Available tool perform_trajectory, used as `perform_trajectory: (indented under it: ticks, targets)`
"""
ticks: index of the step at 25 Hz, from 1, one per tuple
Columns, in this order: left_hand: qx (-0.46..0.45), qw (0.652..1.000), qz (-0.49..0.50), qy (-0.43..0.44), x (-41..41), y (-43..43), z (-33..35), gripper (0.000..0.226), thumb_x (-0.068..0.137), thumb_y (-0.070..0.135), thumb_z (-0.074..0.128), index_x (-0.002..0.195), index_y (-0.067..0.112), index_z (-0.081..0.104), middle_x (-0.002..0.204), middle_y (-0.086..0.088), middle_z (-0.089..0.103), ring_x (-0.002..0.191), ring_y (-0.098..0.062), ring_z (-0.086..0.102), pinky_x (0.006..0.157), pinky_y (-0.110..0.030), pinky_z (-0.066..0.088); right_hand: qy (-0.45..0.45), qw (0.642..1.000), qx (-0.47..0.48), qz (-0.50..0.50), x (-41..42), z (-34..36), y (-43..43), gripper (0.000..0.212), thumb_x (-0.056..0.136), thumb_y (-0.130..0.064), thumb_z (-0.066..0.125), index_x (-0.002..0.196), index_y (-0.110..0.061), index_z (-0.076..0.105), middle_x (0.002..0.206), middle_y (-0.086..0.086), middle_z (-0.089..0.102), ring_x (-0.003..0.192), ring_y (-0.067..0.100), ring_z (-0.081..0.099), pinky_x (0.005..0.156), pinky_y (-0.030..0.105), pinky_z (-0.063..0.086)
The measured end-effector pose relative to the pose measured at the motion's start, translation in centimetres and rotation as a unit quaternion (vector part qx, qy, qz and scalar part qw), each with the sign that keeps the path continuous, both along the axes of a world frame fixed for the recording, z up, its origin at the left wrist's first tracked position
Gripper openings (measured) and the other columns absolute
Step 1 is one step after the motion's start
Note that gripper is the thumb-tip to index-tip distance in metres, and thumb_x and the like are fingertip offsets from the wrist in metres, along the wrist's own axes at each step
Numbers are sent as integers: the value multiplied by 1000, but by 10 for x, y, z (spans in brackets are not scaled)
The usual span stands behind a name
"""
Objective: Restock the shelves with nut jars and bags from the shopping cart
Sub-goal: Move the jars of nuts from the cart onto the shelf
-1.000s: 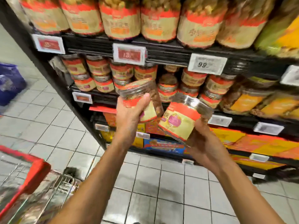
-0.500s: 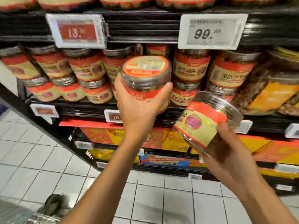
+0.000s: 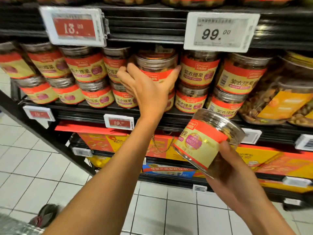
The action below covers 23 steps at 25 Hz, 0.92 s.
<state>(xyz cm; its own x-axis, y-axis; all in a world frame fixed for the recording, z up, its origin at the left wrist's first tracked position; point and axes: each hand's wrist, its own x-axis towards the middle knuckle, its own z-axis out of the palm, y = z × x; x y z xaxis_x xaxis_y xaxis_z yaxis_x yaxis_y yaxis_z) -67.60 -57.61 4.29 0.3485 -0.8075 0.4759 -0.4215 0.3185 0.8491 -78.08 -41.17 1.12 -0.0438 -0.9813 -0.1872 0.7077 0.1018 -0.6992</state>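
Note:
My left hand (image 3: 147,87) grips a clear nut jar (image 3: 156,66) with a red and cream label, holding it in the upper row of the middle shelf (image 3: 84,110), between other stacked jars. Its fingers and thumb wrap round the jar's sides. My right hand (image 3: 237,175) holds a second, identical jar (image 3: 205,141), tilted with its lid pointing up and to the right, in front of and below the shelf edge. Similar jars (image 3: 198,72) stand two high along the shelf on both sides.
Price tags reading 13.00 (image 3: 74,26) and 99.00 (image 3: 220,32) hang from the shelf above. Large yellow nut bags (image 3: 279,99) fill the right end of the shelf. Orange gift boxes (image 3: 105,143) sit on lower shelves. Part of the cart (image 3: 15,226) shows at the bottom left.
My left hand has pushed its jar forward from in front of the shelf into the upper row of jars. My right hand with its jar has dropped slightly. The view has moved closer.

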Motion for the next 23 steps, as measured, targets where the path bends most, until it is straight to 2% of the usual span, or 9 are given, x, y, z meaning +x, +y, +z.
perform_trajectory:
  ticks: [4, 6, 8, 10, 12, 16, 19, 21, 23]
  targets:
    - [10, 999, -22, 39, -5, -6, 8, 103, 62, 49, 81, 127, -10, 28, 124, -15, 23, 112, -16, 20, 105, -26, 17, 14, 1000, -11, 16, -1, 1, -6, 57, 30, -42, 94, 83, -26, 78, 93, 0, 75, 86, 14, 72, 65, 24, 57]
    - [-38, 998, -30, 49, 6, 6, -1, 96, 72, 46, 74, 136, -6, 25, 125, -12, 23, 116, -16, 23, 107, -18, 18, 14, 1000, -15, 17, -2, 4, -13, 59, 30, -41, 94, 85, -25, 78, 96, 1, 75, 89, 15, 71, 66, 25, 57]
    - [-87, 995, -44, -26, 24, 27, -24, 70, 86, 37, 59, 138, -3, 33, 129, -15, 28, 124, -19, 28, 113, -27, 24, 16, 999, -21, 21, -3, 10, -21, 59, 32, -42, 94, 86, -24, 78, 98, 1, 74, 92, 15, 71, 67, 26, 57]
    - [-93, 983, -84, -132, 38, 42, -46, 54, 92, 28, 49, 138, 1, 39, 138, -17, 28, 132, -16, 24, 114, -37, 26, 21, 999, -41, 24, -3, 14, -28, 55, 37, -41, 92, 87, -24, 78, 99, 1, 74, 94, 15, 70, 69, 26, 57]
    - [-80, 969, -122, -198, 40, 41, -59, 53, 95, 27, 45, 143, 8, 34, 146, -10, 21, 139, -15, 16, 117, -32, 18, 24, 998, -58, 23, -3, 17, -33, 43, 50, -38, 87, 90, -26, 77, 101, 0, 74, 97, 15, 69, 74, 27, 56]
    - [-27, 962, -155, -225, 25, 33, -56, 61, 96, 24, 46, 149, 13, 18, 154, -14, 15, 143, -20, 9, 116, -29, 12, 39, 998, -53, 19, 1, 15, -36, 28, 63, -29, 77, 91, -28, 77, 106, 1, 73, 103, 17, 67, 79, 29, 56]
    - [-41, 961, -141, -233, 30, 40, -54, 58, 95, 18, 50, 146, 7, 25, 148, -18, 24, 138, -19, 19, 115, -23, 15, 48, 996, -67, 37, 2, 15, -34, 35, 58, -36, 82, 92, -27, 77, 104, 0, 73, 101, 16, 68, 77, 27, 56]
    - [-36, 977, -136, -159, 40, 52, -46, 44, 94, 22, 48, 136, 11, 46, 133, -10, 38, 126, -8, 32, 108, -14, 23, 51, 995, -70, 51, 1, 18, -32, 43, 49, -43, 85, 88, -27, 77, 98, -2, 74, 95, 13, 69, 73, 24, 56]
    - [85, 975, -203, 35, 47, 67, -29, 29, 89, 42, 44, 110, 31, 61, 115, 4, 49, 107, 6, 46, 99, -12, 33, 63, 995, -56, 58, -1, 23, -29, 49, 40, -44, 88, 84, -25, 78, 92, -2, 75, 88, 12, 71, 68, 22, 56]
